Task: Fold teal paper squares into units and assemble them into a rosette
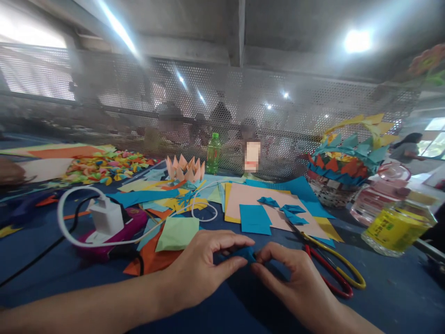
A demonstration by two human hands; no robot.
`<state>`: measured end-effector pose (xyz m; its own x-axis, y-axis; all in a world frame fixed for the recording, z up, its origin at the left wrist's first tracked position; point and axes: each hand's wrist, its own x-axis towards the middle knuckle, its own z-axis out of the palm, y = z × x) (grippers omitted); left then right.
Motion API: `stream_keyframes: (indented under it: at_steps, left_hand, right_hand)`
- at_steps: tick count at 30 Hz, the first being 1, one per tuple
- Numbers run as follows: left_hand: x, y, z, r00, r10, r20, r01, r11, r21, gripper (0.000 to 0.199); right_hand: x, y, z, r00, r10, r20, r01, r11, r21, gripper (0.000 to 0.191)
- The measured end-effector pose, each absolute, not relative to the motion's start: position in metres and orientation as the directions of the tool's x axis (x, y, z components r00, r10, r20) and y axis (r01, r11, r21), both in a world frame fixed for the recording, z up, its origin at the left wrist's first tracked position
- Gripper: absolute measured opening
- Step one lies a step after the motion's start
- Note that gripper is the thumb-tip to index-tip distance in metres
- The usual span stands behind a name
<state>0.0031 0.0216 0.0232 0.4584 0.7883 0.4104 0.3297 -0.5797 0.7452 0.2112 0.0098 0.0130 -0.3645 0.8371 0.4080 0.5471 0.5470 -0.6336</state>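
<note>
Between my two hands, just above the blue table, is a small folded piece of blue paper. My left hand grips it with thumb and fingers from the left. The fingertips of my right hand pinch its right end. Beyond my hands lie a flat blue paper square and several folded blue paper pieces on a pink sheet. Scissors with one red and one yellow handle rest right of my right hand, blades toward the blue pieces.
A purple power strip with a white charger and looping cables sits left, near green paper. Behind stand a peach paper crown-like ring and a green bottle. A paper basket and yellow-labelled bottle stand right. Another person's hand is far left.
</note>
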Motion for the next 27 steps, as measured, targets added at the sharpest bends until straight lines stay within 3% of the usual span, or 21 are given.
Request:
stream_keyframes:
  at_steps: [14, 27]
  left_hand:
    - [0.0068, 0.02, 0.0255, 0.44, 0.821, 0.365, 0.267, -0.507, 0.819, 0.022]
    - [0.008, 0.0219, 0.0262, 0.414, 0.873, 0.257, 0.215, -0.368, 0.905, 0.016]
  right_hand:
    - [0.2104, 0.0075, 0.0131, -0.378, 0.848, 0.372, 0.526, 0.527, -0.667, 0.022]
    - [0.2095, 0.0044, 0.0156, -0.327, 0.862, 0.387, 0.52, 0.506, -0.688, 0.01]
